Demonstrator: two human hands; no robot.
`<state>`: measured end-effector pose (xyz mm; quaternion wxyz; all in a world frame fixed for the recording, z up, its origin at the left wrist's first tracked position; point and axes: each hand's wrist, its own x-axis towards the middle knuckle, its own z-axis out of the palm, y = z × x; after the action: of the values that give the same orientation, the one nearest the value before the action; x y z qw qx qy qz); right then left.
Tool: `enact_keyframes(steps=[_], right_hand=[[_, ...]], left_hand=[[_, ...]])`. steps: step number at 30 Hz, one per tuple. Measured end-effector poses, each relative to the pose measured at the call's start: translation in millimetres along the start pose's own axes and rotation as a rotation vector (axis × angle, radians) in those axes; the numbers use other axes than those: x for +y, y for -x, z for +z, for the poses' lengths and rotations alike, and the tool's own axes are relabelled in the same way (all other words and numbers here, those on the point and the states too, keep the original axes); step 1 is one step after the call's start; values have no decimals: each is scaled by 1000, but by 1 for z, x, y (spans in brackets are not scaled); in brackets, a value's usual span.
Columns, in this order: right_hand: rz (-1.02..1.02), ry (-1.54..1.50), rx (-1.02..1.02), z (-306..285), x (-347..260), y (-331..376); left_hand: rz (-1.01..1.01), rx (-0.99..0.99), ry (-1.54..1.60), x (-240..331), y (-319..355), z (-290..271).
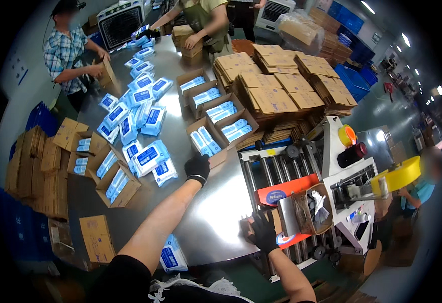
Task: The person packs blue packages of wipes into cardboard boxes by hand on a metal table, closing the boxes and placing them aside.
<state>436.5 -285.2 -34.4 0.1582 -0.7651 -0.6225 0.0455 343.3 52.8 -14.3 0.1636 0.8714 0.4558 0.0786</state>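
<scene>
My left hand [197, 168], in a black glove, is closed at the near edge of an open cardboard box [221, 159]. Blue-and-white wipe packs [205, 141] stand on edge inside that box. Over at the roller conveyor, my black-gloved right hand [262, 231] grips a small cardboard carton [277, 220], which lies partly on the metal table [216, 217] and partly on the rollers. The hand covers much of this carton. More open boxes [212, 96] with packs in them stand in a row beyond my left hand.
A pile of loose wipe packs [140, 111] covers the table's middle. Filled boxes [116, 186] stand at left. Flat cartons [276, 86] are stacked beyond the taping machine [350, 187], which has a yellow tape roll [404, 174]. Two people [69, 55] handle cartons across the table.
</scene>
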Motion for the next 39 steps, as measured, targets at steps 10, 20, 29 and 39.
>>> enact_keyframes(steps=[10, 20, 29, 39], right_hand=[[86, -344, 305, 33, -53, -59], [-95, -80, -289, 32, -133, -105], [330, -46, -3, 53, -130, -127], [186, -341, 465, 58, -151, -125]], left_hand=[[601, -416, -81, -135, 123, -59], [155, -374, -346, -73, 167, -46], [251, -496, 457, -81, 139, -36], [710, -342, 53, -68, 190, 5]])
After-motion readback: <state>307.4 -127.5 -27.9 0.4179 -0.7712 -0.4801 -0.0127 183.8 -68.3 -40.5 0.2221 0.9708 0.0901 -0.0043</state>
